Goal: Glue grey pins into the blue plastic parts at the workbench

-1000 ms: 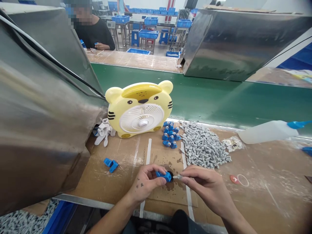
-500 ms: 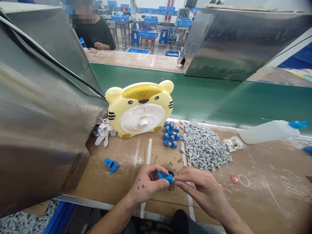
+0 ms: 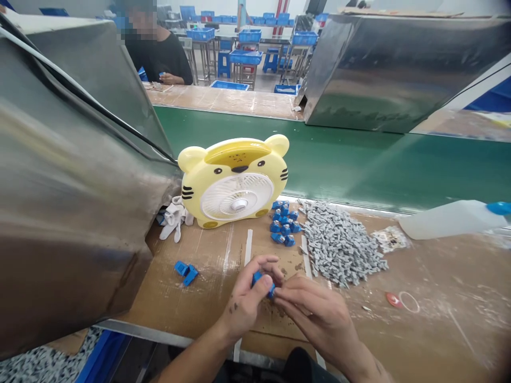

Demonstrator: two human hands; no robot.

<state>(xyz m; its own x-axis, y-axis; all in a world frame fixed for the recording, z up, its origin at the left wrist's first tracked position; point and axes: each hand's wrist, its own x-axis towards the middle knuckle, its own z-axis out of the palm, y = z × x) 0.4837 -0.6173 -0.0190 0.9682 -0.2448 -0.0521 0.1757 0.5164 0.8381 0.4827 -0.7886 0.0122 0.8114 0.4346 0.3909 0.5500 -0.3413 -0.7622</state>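
Observation:
My left hand [image 3: 249,298] is closed around a small blue plastic part [image 3: 256,277], with the thumb pressed over it and most of it covered. At the part's right end, the pinched fingertips of my right hand [image 3: 315,306] meet it; whatever lies between them is hidden. Past my hands stands a cluster of similar blue parts [image 3: 285,229], several carrying light tips. A large pile of small grey pieces [image 3: 341,244] lies to their right. Two more blue parts [image 3: 187,272] rest to the left of my hands on the cardboard-covered table [image 3: 159,303].
A yellow animal-faced fan [image 3: 235,181] stands at the back, beside white gloves [image 3: 174,219]. Metal housings [image 3: 80,186] rise at left and far right [image 3: 371,69]. A white bottle [image 3: 447,219] lies at right. Across the green belt [image 3: 339,154] a person [image 3: 159,58] sits.
My left fingers have lifted and curled further over the blue part, which has tilted and is more covered. The grey piece seen at my right fingertips is now hidden. The view has shifted slightly.

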